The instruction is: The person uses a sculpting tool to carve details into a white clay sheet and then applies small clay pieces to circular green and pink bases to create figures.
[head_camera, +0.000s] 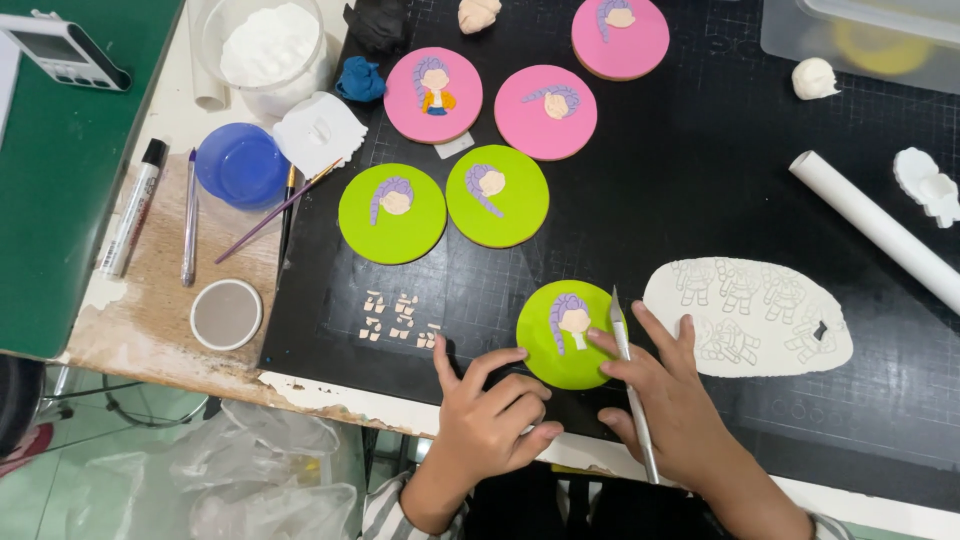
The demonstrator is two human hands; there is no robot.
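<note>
We see the right hand (668, 388) pinching a thin knife (632, 395), fingertips touching the green disc (565, 350) near the table's (700, 170) front edge. The left hand (495, 405), fingers loosely curled, rests just beside it. A white rolled sheet (750, 315) lies to the right.

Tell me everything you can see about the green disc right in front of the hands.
The green disc is round, lime-coloured, with a tan edge, like a covered cookie. It lies flat on the black cutting mat, nearest the table edge. On it sits a small figure: purple braided hair, pale face, white piece below. The left hand rests by its lower left rim; the right hand touches its right side with a fingertip and holds a slim metal craft knife whose tip lies at the rim.
</note>
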